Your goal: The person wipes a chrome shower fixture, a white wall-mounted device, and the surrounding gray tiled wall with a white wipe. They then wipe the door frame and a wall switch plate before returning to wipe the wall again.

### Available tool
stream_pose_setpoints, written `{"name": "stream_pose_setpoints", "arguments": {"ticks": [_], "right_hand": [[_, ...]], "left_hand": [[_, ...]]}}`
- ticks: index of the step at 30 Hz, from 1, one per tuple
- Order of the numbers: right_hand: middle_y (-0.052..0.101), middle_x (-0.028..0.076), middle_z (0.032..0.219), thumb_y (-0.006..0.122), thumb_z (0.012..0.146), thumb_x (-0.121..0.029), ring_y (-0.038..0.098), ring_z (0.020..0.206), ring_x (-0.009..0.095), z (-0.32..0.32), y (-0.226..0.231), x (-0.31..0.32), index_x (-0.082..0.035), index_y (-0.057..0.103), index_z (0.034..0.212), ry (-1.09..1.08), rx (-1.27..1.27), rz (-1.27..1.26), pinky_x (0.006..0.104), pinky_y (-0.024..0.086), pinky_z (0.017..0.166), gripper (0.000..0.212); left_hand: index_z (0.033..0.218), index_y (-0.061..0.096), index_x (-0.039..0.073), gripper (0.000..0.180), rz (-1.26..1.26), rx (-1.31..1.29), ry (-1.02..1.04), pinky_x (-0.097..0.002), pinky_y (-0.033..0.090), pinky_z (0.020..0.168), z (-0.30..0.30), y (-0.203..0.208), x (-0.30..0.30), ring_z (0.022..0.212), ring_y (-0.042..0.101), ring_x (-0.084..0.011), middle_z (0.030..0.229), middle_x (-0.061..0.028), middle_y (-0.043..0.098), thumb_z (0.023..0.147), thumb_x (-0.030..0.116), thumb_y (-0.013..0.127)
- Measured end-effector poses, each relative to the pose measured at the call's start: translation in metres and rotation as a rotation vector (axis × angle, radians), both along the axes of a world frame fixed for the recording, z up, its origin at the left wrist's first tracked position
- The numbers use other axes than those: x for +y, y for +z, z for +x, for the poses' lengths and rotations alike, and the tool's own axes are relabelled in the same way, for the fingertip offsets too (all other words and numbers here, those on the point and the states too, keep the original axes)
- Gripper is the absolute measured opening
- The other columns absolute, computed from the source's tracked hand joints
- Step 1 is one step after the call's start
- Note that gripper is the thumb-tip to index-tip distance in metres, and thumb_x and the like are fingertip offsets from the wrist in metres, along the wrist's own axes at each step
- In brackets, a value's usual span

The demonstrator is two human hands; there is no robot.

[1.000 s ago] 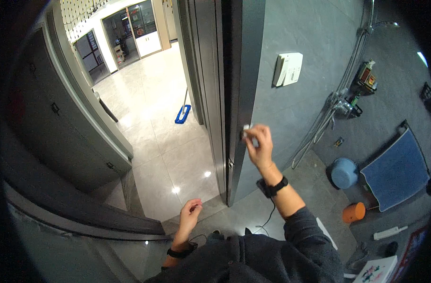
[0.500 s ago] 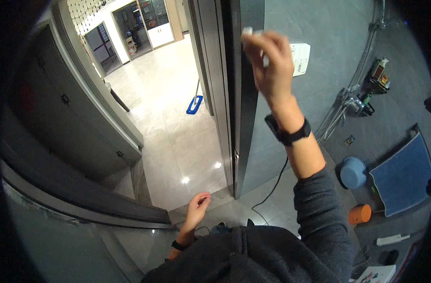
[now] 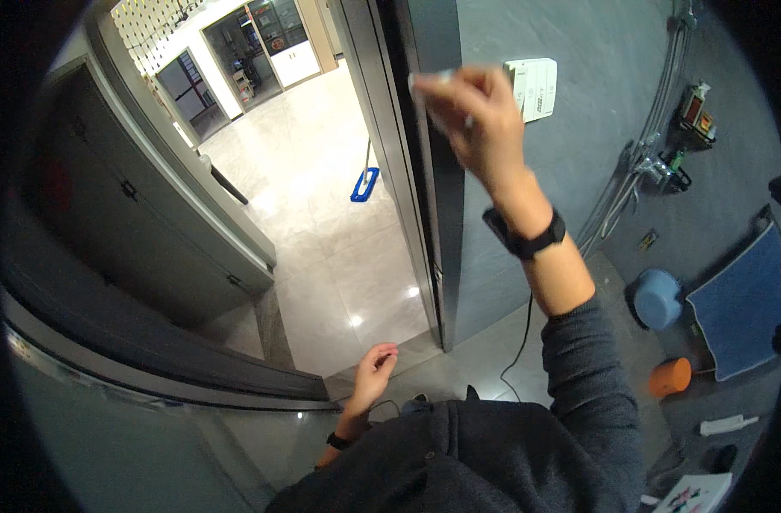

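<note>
My right hand [image 3: 484,128] is raised in front of the dark door frame [image 3: 437,184], its fingers pinched together and blurred by motion. A small white thing [image 3: 418,80] shows at its fingertips, too smeared to name. Just to the right of that hand, a white wall panel [image 3: 540,89] is fixed to the grey wall and partly covered by the fingers. Low in front of my body, my left hand [image 3: 375,376] hangs above the threshold. Its fingers are loosely bent, with a gap to the thumb, and nothing shows in it.
Through the doorway, a blue flat mop [image 3: 365,185] rests on pale tiles. Along the right lie a blue basin [image 3: 657,299], an orange bucket [image 3: 670,377] and a hanging blue mat [image 3: 741,308]. Pipes run up the wall, and a black cable [image 3: 525,342] trails across the floor.
My right hand has shifted left along the door frame with the white thing, uncovering more of the wall panel. The view has turned slightly; my left hand keeps its bent pose.
</note>
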State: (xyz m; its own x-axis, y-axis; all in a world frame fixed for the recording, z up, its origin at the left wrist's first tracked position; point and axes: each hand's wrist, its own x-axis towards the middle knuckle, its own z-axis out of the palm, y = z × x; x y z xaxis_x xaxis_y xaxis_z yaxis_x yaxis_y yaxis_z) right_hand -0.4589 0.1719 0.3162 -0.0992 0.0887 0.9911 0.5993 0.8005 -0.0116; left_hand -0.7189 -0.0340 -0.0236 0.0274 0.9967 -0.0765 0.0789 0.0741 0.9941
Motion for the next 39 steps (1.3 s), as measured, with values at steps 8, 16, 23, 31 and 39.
{"name": "stream_pose_setpoints", "arguments": {"ticks": [8,16,23,31,39], "right_hand": [[0.056,0.006,0.097,0.073,0.084,-0.002,0.057,0.076,0.015,-0.008,0.046,0.021,-0.009,0.07,0.11,0.115,0.279,0.182,0.0241,0.049,0.065,0.027],[0.056,0.008,0.095,0.074,0.084,-0.003,0.058,0.077,0.019,-0.007,-0.114,-0.011,-0.007,0.068,0.099,0.023,0.312,-0.245,0.0294,0.05,0.065,0.017],[0.057,0.005,0.089,0.074,0.082,-0.007,0.058,0.077,0.021,0.006,-0.091,-0.03,-0.01,0.068,0.1,-0.085,0.072,-0.143,0.0343,0.049,0.067,0.019],[0.06,0.004,0.088,0.074,0.085,-0.015,0.062,0.075,0.019,-0.007,0.019,0.0,-0.013,0.069,0.107,-0.073,-0.051,0.122,0.0297,0.053,0.06,0.023],[0.057,0.008,0.082,0.074,0.078,-0.009,0.06,0.074,0.026,-0.008,-0.047,-0.016,-0.01,0.061,0.108,-0.002,-0.101,-0.011,0.0353,0.051,0.065,0.033]], "left_hand": [[0.122,0.059,-0.001,0.027,-0.038,-0.008,0.016,-0.0266,0.048,0.089,-0.002,-0.002,-0.009,0.098,0.062,-0.0143,0.11,-0.0078,0.067,0.095,0.004,0.06],[0.121,0.062,0.001,0.026,-0.044,-0.046,-0.003,-0.026,0.048,0.086,0.002,-0.01,-0.007,0.098,0.061,-0.0112,0.11,-0.0068,0.067,0.096,0.01,0.062],[0.123,0.06,0.001,0.028,-0.007,-0.006,-0.104,-0.0256,0.048,0.085,0.015,-0.002,0.003,0.097,0.061,-0.0109,0.111,-0.0069,0.068,0.096,0.01,0.061],[0.122,0.06,0.001,0.027,-0.053,0.014,-0.106,-0.0254,0.048,0.085,0.013,-0.006,-0.001,0.098,0.061,-0.0106,0.111,-0.0059,0.068,0.096,0.009,0.061],[0.122,0.061,0.001,0.026,-0.002,-0.021,-0.089,-0.0248,0.048,0.085,0.012,-0.009,-0.003,0.098,0.062,-0.0112,0.109,-0.0058,0.068,0.097,0.009,0.061]]}}
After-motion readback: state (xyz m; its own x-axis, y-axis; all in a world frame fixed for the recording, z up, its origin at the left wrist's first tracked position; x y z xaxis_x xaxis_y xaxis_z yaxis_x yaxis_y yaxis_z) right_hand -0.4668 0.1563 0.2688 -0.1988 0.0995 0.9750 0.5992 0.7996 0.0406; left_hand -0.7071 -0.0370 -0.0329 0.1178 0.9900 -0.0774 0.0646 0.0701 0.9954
